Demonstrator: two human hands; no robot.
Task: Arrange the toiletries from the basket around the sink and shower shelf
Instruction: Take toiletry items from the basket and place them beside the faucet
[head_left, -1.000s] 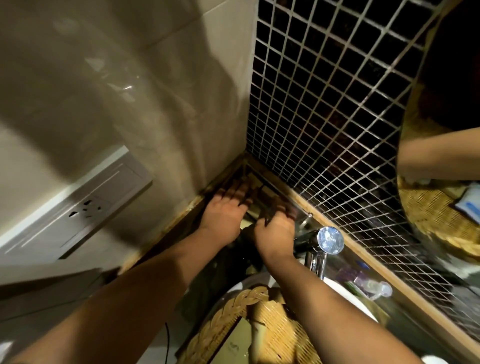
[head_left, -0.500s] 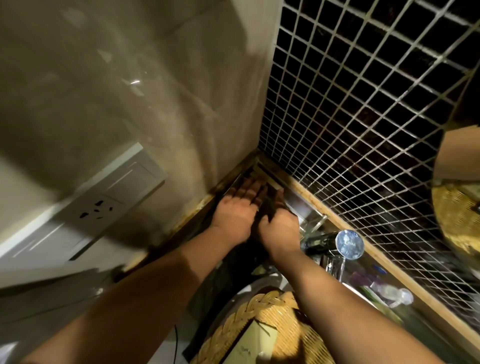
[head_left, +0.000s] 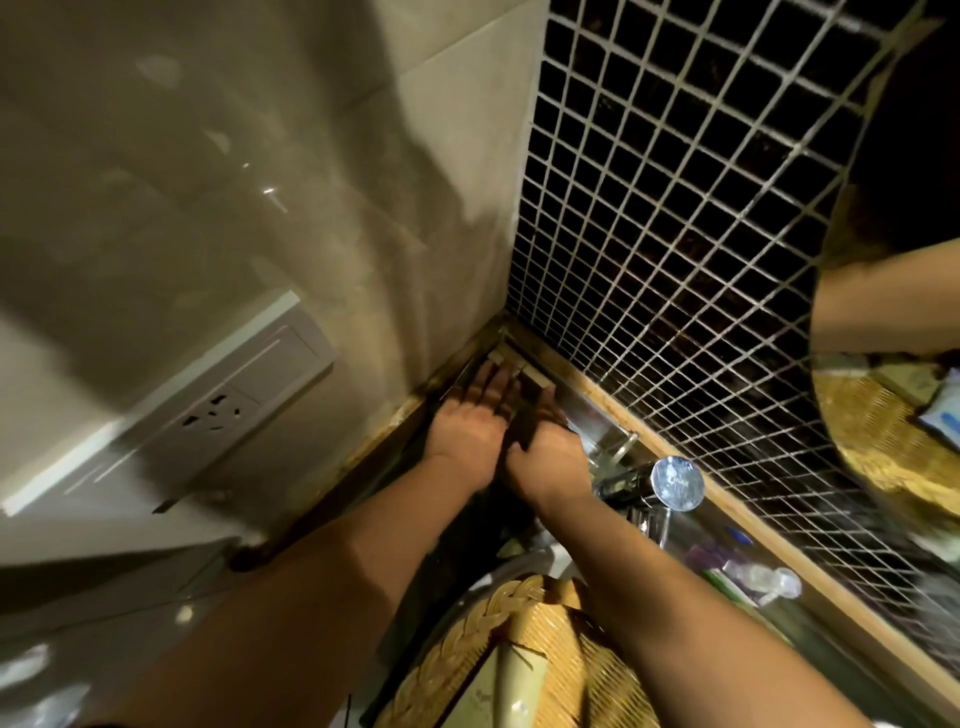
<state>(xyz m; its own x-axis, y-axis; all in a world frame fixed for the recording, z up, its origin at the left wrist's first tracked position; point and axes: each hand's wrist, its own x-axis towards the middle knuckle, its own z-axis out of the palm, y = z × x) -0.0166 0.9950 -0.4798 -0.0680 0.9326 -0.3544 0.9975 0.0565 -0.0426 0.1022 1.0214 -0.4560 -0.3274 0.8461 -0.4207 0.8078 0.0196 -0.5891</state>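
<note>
Both my hands are pressed side by side into the corner of the wooden ledge (head_left: 644, 441) behind the sink. My left hand (head_left: 467, 423) lies flat with its fingers stretched toward small beige packets (head_left: 522, 366) in the corner. My right hand (head_left: 548, 454) touches it, fingers curled forward. A dark narrow shape (head_left: 524, 423) sits between the hands; I cannot tell whether it is an object or shadow. The woven basket (head_left: 462, 629) rests on the sink below my arms, with a pale box (head_left: 498, 691) inside.
The chrome tap (head_left: 672, 483) stands just right of my right wrist. Small bottles (head_left: 753, 577) lie on the ledge further right. A dark mosaic wall rises behind, with a round mirror (head_left: 893, 249) at right. A wall socket (head_left: 218, 410) is at left.
My hands have slid closer together and deeper into the corner. The view has tilted slightly, so the mirror sits further right.
</note>
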